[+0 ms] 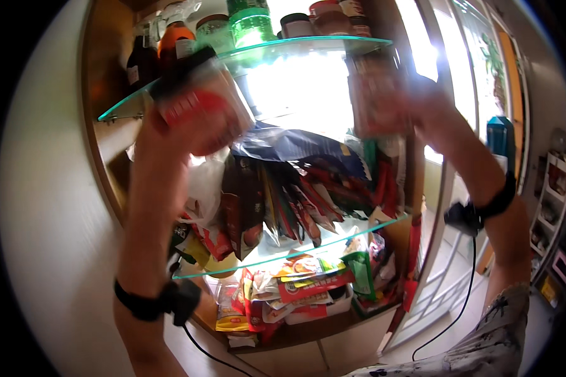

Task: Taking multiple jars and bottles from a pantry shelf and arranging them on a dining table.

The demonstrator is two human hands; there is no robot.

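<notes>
My left hand (pixel 166 135) is closed around a clear jar (pixel 210 107) with a black lid and a red label. This jar tilts to the left, in front of the left part of the upper glass shelf (pixel 314 39). On the right, my right hand (pixel 429 107) grips a second jar (pixel 377 97), which looks upright just under the front edge of that shelf. Motion blurs it, and its dark top is hard to make out. A dark strap with a small black device (pixel 181 301) circles my left wrist, and a similar black device (pixel 464 218) is on my right.
Bottles (pixel 177 43) and a green-lit container (pixel 250 25) stand on the upper shelf, with several jars (pixel 297 26). Below, packets (pixel 295 207) crowd the lower glass shelf (pixel 283 252). Bagged food (pixel 308 270) fills the cabinet bottom. Cabinet walls (pixel 97 160) and a white wall (pixel 44 188) flank it.
</notes>
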